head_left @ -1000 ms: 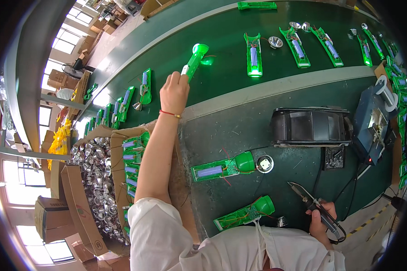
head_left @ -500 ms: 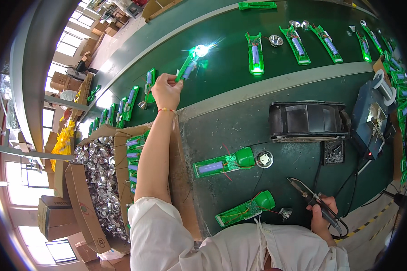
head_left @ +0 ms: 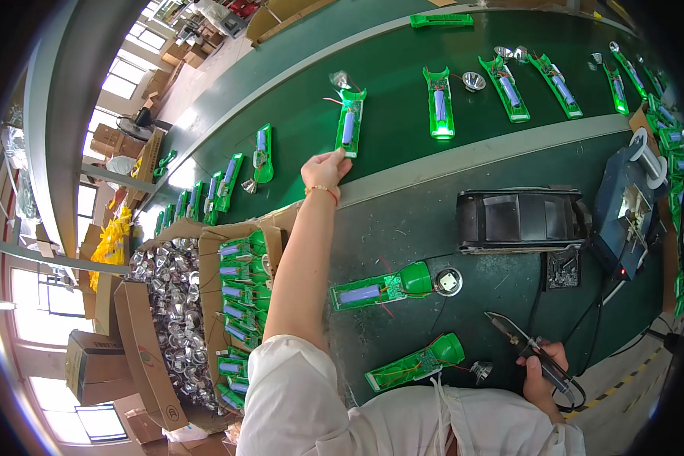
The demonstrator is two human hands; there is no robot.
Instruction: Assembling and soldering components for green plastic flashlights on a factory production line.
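My left hand (head_left: 324, 172) reaches out over the green belt. It pinches the near end of a green flashlight half-shell (head_left: 349, 121), which carries a purple battery cell and has a silver reflector (head_left: 341, 80) at its far end. Low on the right, my right hand (head_left: 543, 374) is closed around a soldering iron (head_left: 538, 353), its tip pointing up and left. Two more half-shells lie on the bench before me: one with a battery (head_left: 359, 295) beside a round LED reflector (head_left: 448, 282), and a lower one (head_left: 416, 362) wired to a small reflector (head_left: 480, 370).
Several wired half-shells (head_left: 507, 91) lie along the belt (head_left: 296, 114). A black fan-like box (head_left: 520, 220) and a soldering station with a wire spool (head_left: 623, 209) stand at right. Cartons of reflectors (head_left: 176, 319) and half-shells (head_left: 235, 311) sit at left.
My left hand has moved right with the half-shell and turned it nearly upright in the view. The bright light at its far end no longer shows. My right hand stays with the soldering iron.
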